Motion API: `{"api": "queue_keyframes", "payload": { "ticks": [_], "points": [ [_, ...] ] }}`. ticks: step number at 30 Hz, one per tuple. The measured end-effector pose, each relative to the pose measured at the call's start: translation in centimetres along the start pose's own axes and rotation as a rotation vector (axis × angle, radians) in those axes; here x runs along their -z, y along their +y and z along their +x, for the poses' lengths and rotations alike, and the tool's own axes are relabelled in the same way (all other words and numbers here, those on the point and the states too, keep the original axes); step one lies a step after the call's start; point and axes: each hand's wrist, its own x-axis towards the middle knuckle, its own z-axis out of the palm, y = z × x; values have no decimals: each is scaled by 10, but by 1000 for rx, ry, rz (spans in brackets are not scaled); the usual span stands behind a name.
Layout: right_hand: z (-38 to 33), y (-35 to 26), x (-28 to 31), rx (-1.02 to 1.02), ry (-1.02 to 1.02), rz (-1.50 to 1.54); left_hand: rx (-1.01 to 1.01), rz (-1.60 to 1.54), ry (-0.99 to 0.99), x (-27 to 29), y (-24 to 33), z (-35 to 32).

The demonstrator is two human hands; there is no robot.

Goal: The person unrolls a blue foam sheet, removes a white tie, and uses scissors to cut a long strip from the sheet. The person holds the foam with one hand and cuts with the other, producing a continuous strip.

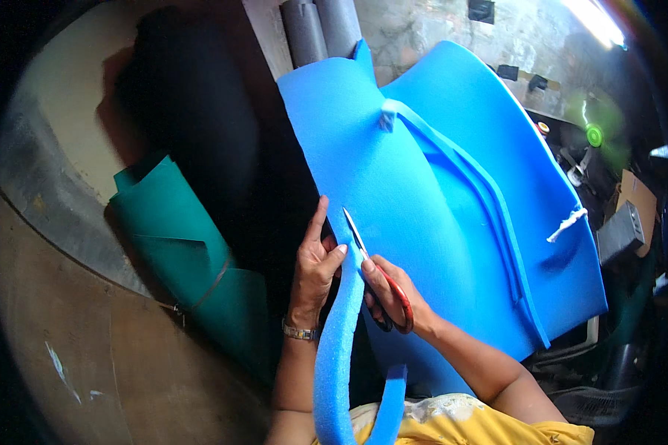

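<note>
Over on the left of the frame lies a dark green roll of soft sheet (193,259), tied round with a thin string, resting on a brown curved floor (74,348). Just right of it, in the lower middle, is the left hand (317,261). It wears a shiny metal wrist band (301,331). Its fingers are spread wide and press flat on the left edge of a big bright blue foam sheet (393,185), with the thumb on top of the foam.

A long blue foam strip (337,348) hangs down from that edge, between the two hands, and curls toward the bottom of the frame, near a yellow shirt (467,419).

Next comes the right hand (393,297), just beside the left one. It is closed around the red handles of a pair of scissors (375,274). The silver blades point up and left and sit in the foam edge.

The big blue foam sheet fills the middle and the right of the frame. Two thin blue foam bands (490,208) lie across it, and a small white cord (568,222) sticks out near its right edge.

At the top middle stand two grey tubes (321,30). On the far right is a dark, messy pile with a grey box (622,231).
</note>
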Motion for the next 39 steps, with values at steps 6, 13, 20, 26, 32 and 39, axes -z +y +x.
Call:
{"api": "queue_keyframes", "payload": {
  "ticks": [6, 13, 20, 26, 32, 39],
  "points": [
    [19, -5, 4, 92, -44, 10, 23, -48, 12, -5, 2, -6],
    [34, -12, -2, 198, 41, -21, 108, -25, 26, 0, 6, -5],
    [42, -24, 3, 42, 42, -26, 24, 84, 70, 8, 10, 15],
    [44, -38, 12, -1, 0, -54, -111, -29, 114, 18, 17, 81],
    [67, -54, 16, 73, -47, 12, -170, -20, 9, 20, 15, 84],
    [71, -55, 14, 122, -6, -3, -121, -58, 0, 20, 24, 81]
  ]
}}
